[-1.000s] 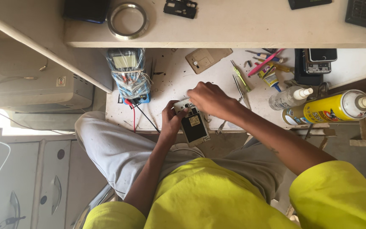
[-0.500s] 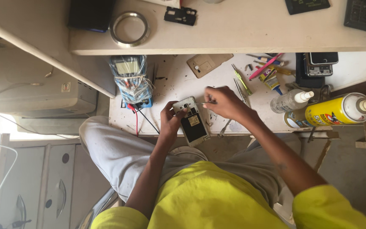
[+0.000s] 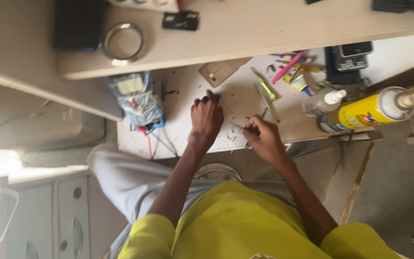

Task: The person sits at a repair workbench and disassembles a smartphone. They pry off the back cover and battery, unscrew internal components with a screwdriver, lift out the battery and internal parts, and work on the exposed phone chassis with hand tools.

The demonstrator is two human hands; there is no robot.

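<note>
One thin tool (image 3: 263, 114), right hand's (image 3: 260, 138) grip unclear

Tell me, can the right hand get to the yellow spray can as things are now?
Probably yes. The right hand, holding a thin tool, lies on the white worktop, and the yellow spray can lies on its side further right. Only a small clear bottle stands near that path, slightly above it.

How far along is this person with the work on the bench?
Done: hard to judge; only small scraps lie scattered on the white desk. In hand: the right hand pinches a thin metal tool, while the left hand rests palm down on the desk. Left: the meter with leads and yellow spray can lie aside, untouched.
</note>
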